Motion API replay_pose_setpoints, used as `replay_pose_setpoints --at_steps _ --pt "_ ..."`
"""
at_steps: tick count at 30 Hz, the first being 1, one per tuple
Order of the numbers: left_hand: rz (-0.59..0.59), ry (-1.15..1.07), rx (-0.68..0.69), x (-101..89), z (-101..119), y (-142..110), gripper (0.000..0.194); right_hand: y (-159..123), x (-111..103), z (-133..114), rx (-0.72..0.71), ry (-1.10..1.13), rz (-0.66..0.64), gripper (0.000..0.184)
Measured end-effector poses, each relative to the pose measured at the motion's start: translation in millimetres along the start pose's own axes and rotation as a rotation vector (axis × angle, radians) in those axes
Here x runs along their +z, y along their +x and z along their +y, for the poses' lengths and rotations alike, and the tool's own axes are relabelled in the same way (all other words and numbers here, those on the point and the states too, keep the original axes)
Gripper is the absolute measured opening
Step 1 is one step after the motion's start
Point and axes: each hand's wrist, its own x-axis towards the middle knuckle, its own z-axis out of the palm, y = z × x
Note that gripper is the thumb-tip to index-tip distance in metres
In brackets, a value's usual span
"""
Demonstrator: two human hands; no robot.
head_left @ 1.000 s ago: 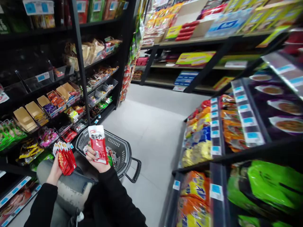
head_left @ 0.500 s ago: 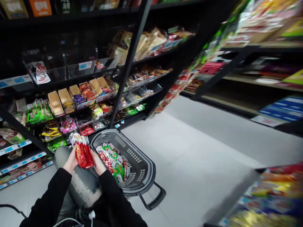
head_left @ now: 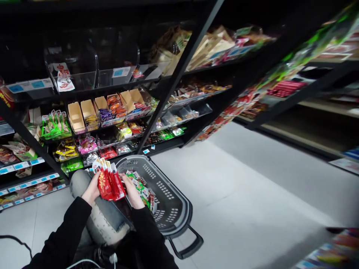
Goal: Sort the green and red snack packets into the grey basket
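Note:
My left hand [head_left: 92, 188] is closed round a fanned stack of red-and-white snack packets [head_left: 109, 183], held upright above my knee. At the right edge of the stack is my right hand [head_left: 132, 190], its fingertips pinching the outer packet and partly hidden. Just beyond that hand, a grey shopping basket [head_left: 171, 198] stands on the floor with its black handle towards me. Inside it lie several green, white and red snack packets [head_left: 140, 186], partly covered by my right hand and sleeve.
Black shelving ahead carries open cardboard boxes [head_left: 75, 116], green snack packs [head_left: 56, 125] and clear bins, one with a white-and-red packet [head_left: 64, 77]. A slanting black post [head_left: 174, 86] rises behind the basket. Colourful packs [head_left: 333, 250] are at lower right. A black cable [head_left: 17, 239] lies at left.
My right hand has put the single packet it held up against the stack in my left hand. The view has turned left towards the shelves, and the basket's contents have come into sight.

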Motion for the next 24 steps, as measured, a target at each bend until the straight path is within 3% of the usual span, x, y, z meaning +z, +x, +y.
replay_pose_setpoints --at_steps 5,11,16,19,24 --pt "-0.010 0.035 0.013 1.3 1.0 4.1 0.030 -12.9 10.5 -10.1 -0.189 -0.392 -0.020 0.034" --pt "-0.039 0.046 -0.144 10.5 6.6 -5.1 0.034 -13.1 12.7 -6.4 -0.276 -0.588 0.101 0.034" --pt "-0.031 0.082 -0.135 9.2 4.4 -2.4 0.032 -21.9 14.0 -35.1 -0.310 -0.695 0.274 0.032" --pt "-0.058 0.102 -0.076 6.9 3.0 1.6 0.031 -28.0 28.4 -51.8 -0.321 -0.810 0.174 0.031" --pt "-0.066 0.122 -0.041 4.4 1.5 4.9 0.032 -28.0 47.8 -54.2 -0.186 -0.934 0.101 0.014"
